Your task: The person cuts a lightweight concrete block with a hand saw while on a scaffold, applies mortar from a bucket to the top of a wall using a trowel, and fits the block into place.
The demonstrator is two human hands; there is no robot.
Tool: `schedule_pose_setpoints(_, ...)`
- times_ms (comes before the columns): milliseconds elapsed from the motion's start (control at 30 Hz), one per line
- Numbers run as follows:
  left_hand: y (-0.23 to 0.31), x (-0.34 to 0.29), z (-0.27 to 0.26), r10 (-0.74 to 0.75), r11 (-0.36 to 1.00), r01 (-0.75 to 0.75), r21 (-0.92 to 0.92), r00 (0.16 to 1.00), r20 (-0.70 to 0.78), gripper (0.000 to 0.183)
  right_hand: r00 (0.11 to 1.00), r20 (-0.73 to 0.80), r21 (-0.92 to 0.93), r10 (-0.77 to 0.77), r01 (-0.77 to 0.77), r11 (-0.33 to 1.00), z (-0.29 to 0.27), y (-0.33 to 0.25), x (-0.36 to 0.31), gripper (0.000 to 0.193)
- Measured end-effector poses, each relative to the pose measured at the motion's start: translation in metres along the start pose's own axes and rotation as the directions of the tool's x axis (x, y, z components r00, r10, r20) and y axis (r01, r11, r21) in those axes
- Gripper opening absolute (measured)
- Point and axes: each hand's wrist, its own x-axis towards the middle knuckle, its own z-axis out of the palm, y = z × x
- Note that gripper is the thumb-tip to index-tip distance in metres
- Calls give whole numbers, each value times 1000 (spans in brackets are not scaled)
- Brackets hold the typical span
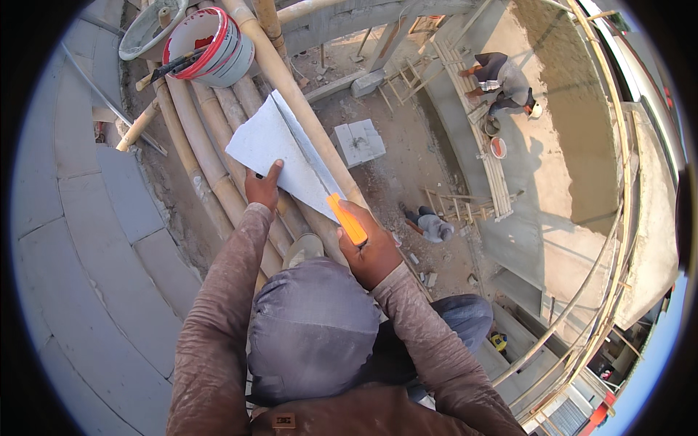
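Observation:
My right hand (369, 247) is closed round the orange handle (352, 224) of a handsaw. The saw's grey blade (302, 143) runs away from me along a pale, lightweight concrete block (267, 144), close to its right side. With the thumb on top, my left hand (263, 190) grips the block's near left edge; its other fingers are partly hidden. A small dark bit shows beside that hand, too little to name. Under the block lie thick bamboo poles (203, 145).
A red-rimmed white bucket (229, 64) with dark-handled tools and a pale basin (142, 36) stand far left on the poles. A grey block wall (87, 218) rises left. Far below right, a person (509, 80) works on bamboo scaffolding (480, 138); another (435, 227) is on the ground near stacked blocks (358, 142).

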Motion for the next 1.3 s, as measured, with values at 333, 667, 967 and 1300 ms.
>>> schedule_pose_setpoints(333,-21,3,-19,34,999,-33,27,999,-29,66,998,61,-21,31,-30,999,-55,-17,-142,52)
schedule_pose_setpoints(667,-23,9,-17,56,997,-55,50,998,-35,68,996,84,-18,36,-35,999,-56,-19,-139,52)
schedule_pose_setpoints(967,-7,10,-9,56,998,-56,-3,998,-9,65,999,13,-22,-50,51,998,14,-16,40,49)
schedule_pose_setpoints(1300,-1,0,-18,25,1000,-25,-12,999,-42,83,994,93,-99,-54,63,993,-14,-19,-31,56)
